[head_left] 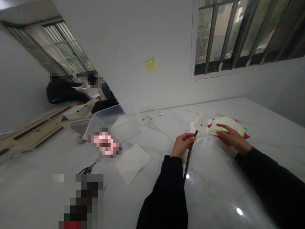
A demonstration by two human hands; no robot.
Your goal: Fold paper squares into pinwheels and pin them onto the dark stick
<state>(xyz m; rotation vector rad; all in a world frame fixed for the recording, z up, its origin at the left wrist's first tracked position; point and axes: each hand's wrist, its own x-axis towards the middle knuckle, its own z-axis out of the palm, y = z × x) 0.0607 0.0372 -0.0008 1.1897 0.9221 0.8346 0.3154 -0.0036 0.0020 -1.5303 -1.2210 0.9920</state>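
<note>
My left hand (183,144) is closed round a thin dark stick (188,159), gripping it near its upper end. On that end sits a folded white paper pinwheel (199,122) with a dark dot at its middle. To the right, my right hand (232,138) is over a pile of coloured paper sheets (228,123), white on top with red, yellow and blue edges showing. Its index finger is stretched out and the hand holds nothing; whether it touches the pile I cannot tell. Under the pinwheel is another pale sheet, partly hidden.
A white square sheet (133,163) with a small dot lies left of my arms. Scissors (88,168) lie further left, near blurred-out patches. Behind are a clear plastic bin (107,116) and a small white box (159,113) by the wall. Two people sit at the far left.
</note>
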